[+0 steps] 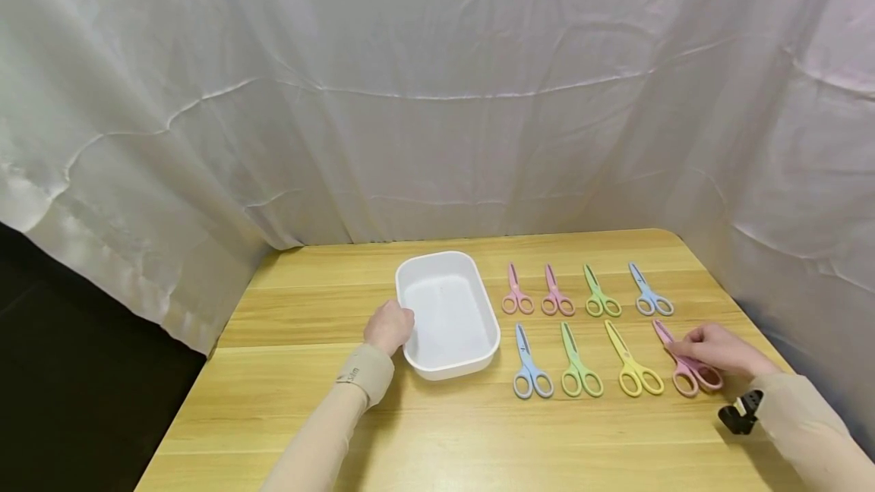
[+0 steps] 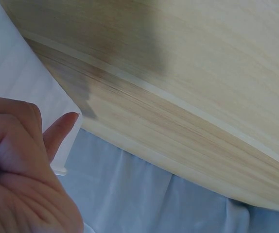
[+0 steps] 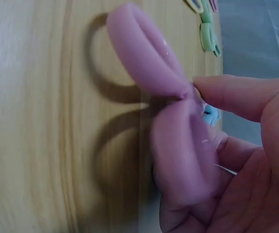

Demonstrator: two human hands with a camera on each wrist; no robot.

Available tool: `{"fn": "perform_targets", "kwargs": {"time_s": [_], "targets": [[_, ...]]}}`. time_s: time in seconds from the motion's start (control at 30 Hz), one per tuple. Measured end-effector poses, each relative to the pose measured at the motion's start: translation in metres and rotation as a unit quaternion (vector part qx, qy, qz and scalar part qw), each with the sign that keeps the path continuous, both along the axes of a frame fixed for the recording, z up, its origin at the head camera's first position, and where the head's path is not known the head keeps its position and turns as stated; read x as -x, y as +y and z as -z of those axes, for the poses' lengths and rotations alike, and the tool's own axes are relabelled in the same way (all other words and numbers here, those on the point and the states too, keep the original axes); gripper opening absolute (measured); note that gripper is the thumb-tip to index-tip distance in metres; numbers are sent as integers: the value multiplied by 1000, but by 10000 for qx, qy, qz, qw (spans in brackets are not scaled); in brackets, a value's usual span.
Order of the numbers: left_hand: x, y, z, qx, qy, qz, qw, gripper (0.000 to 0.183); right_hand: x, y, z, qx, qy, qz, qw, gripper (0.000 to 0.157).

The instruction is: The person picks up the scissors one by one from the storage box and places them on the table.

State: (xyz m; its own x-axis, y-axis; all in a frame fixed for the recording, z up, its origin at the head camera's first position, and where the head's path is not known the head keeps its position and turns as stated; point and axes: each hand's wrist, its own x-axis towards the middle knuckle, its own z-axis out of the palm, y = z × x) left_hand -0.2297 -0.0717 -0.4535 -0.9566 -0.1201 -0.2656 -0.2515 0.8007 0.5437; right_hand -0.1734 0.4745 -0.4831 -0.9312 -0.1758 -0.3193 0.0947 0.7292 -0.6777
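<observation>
At the left long side of a white plastic tray, my left hand grips the rim. The left wrist view shows that hand with bent fingers at the tray's wall and one finger stretched along it. My right hand pinches pink scissors at the right end of the front row. Close up in the right wrist view, their pink handle loops stand tilted over the table and cast a shadow. Thumb and fingers hide the middle of these scissors. Yellow scissors lie just left of them.
Green and blue scissors continue the front row toward the tray. Behind lie two pink scissors, green scissors and blue scissors. A pale curtain hangs around the wooden table.
</observation>
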Motion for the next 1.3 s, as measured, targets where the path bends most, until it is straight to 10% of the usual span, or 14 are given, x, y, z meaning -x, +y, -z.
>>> {"fn": "perform_targets", "kwargs": {"time_s": [0.4, 1.3], "targets": [[0, 3, 2, 253, 187, -2, 9995, 33, -4, -4, -10, -913, 345, 338, 9946, 37], [2, 0, -1, 125, 37, 12, 9999, 34, 8, -14, 0, -1046, 653, 416, 9915, 32]]}}
